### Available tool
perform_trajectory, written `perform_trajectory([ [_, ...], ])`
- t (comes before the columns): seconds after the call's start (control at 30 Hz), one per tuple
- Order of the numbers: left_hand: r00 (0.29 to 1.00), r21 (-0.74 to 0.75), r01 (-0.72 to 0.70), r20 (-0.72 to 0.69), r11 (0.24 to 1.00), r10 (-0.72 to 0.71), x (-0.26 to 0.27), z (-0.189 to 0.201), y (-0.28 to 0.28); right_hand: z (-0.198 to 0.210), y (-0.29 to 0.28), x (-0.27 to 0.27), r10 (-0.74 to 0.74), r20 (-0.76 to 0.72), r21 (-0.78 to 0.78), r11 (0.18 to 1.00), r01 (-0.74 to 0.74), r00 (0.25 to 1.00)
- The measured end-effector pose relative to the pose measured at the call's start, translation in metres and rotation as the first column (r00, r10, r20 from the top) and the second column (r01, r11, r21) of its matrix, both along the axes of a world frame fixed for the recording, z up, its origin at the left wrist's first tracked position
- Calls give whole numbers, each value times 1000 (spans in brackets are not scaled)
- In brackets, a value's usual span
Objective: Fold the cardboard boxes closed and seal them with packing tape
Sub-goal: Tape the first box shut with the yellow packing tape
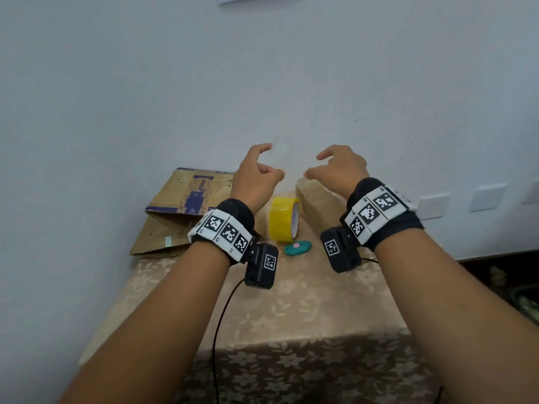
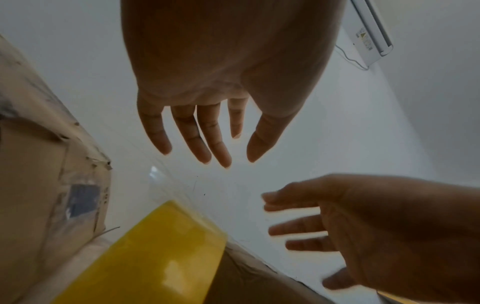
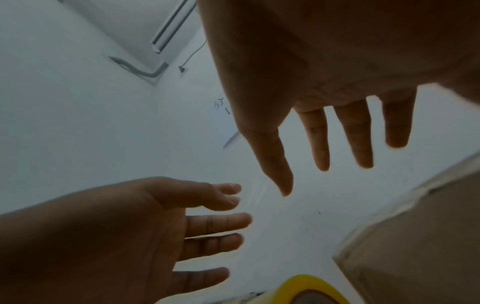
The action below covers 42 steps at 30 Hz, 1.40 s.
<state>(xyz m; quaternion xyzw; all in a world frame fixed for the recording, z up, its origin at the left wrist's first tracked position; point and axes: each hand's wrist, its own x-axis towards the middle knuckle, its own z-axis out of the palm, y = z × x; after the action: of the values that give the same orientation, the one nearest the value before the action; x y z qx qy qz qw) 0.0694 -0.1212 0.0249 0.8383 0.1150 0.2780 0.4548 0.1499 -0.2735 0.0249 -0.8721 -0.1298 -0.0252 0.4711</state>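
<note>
Counter (image 1: 306,310) has a beige floral cloth and butts against a pale wall (image 1: 175,83). Left hand (image 1: 256,173) and right hand (image 1: 339,169) are raised, fingers loose, holding nothing. Yellow packing tape (image 1: 283,218) stands centre-far. Flattened cardboard box (image 1: 180,211) far left, second box (image 1: 318,199) far right. Teal cutter (image 1: 297,247) just near the tape.

Soft, even daylight in head view; wrist views dim, hands (image 2: 228,61) backlit and dark, right fingers (image 2: 293,228) motion-blurred, edges curved.

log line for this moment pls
left hand open, empty | right hand open, empty | yellow tape roll upright on table | flattened cardboard box untouched
</note>
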Motion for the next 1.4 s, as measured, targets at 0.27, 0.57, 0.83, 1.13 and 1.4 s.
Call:
perform_trajectory([
  [0.27,1000,31,-2,5,1000,2,15,-3,0,-12,-8,13,-23,-152,-469,882,-52,988],
  [0.57,987,-109,6,162,994,11,14,6,-8,-13,-18,11,-33,-100,-473,881,-19,994],
  [0.83,907,-251,119,421,961,-2,11,35,-21,6,-30,7,-12,68,92,996,6,998],
  [1.13,957,-251,189,263,949,-121,7,38,-35,-7,-18,-5,-13,141,176,984,-12,990],
  [1.4,951,-235,184,289,954,-113,4,42,-30,2,-21,1,-94,294,244,970,20,951],
])
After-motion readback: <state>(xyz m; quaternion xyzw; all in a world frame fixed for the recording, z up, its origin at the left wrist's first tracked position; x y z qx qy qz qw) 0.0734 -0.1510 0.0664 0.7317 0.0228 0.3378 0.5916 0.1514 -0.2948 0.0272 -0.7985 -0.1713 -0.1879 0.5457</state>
